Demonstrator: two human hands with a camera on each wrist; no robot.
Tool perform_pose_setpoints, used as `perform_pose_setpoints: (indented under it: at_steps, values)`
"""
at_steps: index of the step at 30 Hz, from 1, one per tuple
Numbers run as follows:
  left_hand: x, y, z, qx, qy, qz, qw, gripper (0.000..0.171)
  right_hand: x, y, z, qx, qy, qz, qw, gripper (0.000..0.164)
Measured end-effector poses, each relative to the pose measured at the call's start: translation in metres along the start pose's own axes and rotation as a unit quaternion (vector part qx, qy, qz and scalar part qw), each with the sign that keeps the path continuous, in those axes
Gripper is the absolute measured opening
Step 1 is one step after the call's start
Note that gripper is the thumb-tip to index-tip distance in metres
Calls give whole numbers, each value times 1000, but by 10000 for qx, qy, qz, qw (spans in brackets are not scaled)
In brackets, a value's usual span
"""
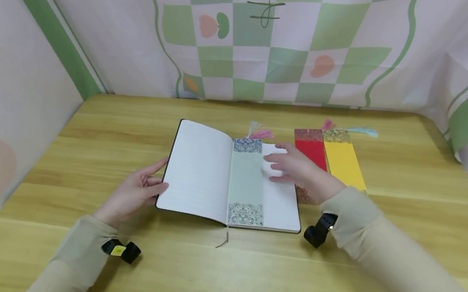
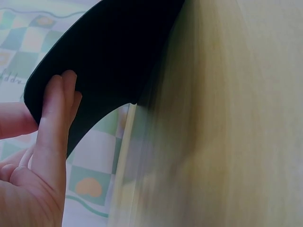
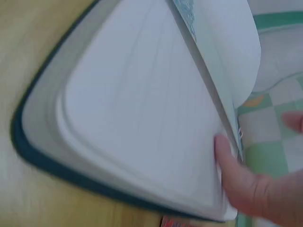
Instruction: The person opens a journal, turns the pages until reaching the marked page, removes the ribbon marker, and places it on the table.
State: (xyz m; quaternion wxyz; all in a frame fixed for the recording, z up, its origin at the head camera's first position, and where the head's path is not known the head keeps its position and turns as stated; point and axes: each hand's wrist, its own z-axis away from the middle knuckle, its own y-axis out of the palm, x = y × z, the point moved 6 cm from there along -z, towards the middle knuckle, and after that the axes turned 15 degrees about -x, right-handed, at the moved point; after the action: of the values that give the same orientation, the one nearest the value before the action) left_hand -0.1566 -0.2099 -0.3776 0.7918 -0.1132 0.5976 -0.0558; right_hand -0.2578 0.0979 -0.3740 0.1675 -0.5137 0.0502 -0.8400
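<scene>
An open notebook (image 1: 197, 171) with white pages and a dark cover (image 2: 109, 52) lies on the table. My left hand (image 1: 136, 192) pinches the edge of its left cover, thumb on one side and fingers on the other. Along the gutter, on the right page, rests a pale green bookmark (image 1: 248, 178) with patterned ends; pink and whitish tassels (image 1: 259, 132) stick out past the top. My right hand (image 1: 298, 171) is over the right page with its fingers spread near the bookmark's right edge. The right wrist view shows a digit (image 3: 227, 161) at the page.
Right of the notebook lie a red bookmark (image 1: 312, 150) with a pink tassel, partly behind my right hand, and a yellow bookmark (image 1: 345, 162) with a light blue tassel. A ribbon (image 1: 225, 238) hangs from the notebook's lower edge. A checked curtain (image 1: 289, 63) stands behind the wooden table (image 1: 213, 284).
</scene>
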Motion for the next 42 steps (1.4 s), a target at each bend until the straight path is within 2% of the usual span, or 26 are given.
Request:
perform_pose_setpoints:
  at_steps: [3,7,10,15,19,26,32,36,42]
  values:
    - [0,1,0,38,29,-1,10000,65,-1,3,-3,444,108,-648,9969,72]
    - [0,1,0,55,23,35,10000,66,-5,8,-9,685,193,-1010,9923,70]
    - [-1,2,0,69,24,74,9999,66,-8,14,-13,761,131,-805,9938,68]
    - [-2,3,-1,95,31,128,9999,66,-9,23,-19,478,-161,144,9986,68]
    - [-3,3,-3,43,0,99,9999,66,-7,29,-21,386,-421,538,9969,66]
    - [-5,1,-10,-54,-11,-382,9993,66,-8,32,-22,112,-544,584,9968,59]
    - [-4,-5,-12,-58,-48,-246,9997,66,-5,33,-23,208,-535,243,9981,59]
    - [0,-10,-9,-114,-116,-393,9991,67,1,25,-21,275,-689,342,9967,62]
    - [3,-13,-7,-84,-21,-343,9994,66,22,-14,-16,170,-1163,337,9925,62]
